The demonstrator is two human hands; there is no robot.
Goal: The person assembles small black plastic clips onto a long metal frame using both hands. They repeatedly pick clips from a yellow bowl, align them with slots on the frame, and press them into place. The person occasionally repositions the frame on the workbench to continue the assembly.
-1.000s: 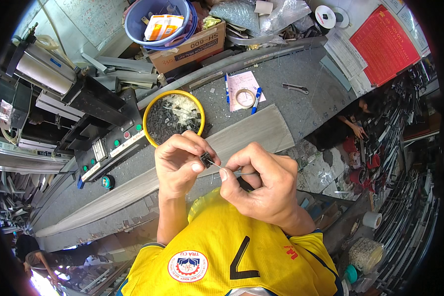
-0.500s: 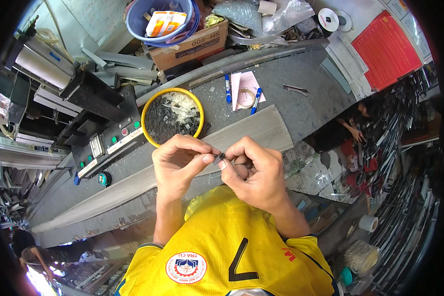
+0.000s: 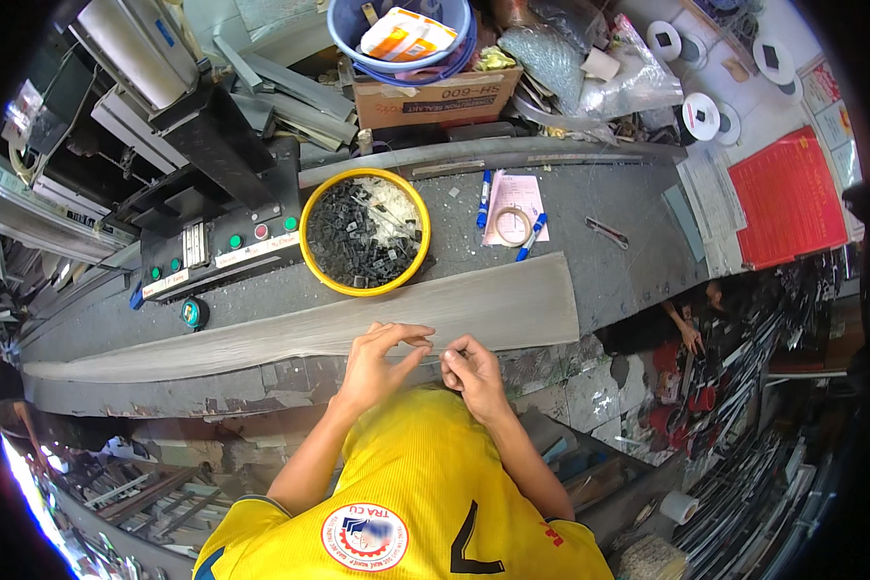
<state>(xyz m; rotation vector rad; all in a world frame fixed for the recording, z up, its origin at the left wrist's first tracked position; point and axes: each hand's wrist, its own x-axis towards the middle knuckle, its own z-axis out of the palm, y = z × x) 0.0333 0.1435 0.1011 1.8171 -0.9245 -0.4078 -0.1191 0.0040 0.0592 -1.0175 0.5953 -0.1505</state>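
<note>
Both hands meet at the near edge of a long, flat grey profile strip (image 3: 358, 324). The left hand (image 3: 377, 362) and right hand (image 3: 474, 372) pinch a tiny dark part (image 3: 442, 355) between fingertips. Beyond it sits a round yellow-rimmed bowl (image 3: 309, 256) of black clips.

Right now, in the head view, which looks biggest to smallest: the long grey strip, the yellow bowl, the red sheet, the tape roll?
1. Long grey strip
2. Yellow bowl and red sheet: look about alike, so unranked
3. Tape roll
</note>
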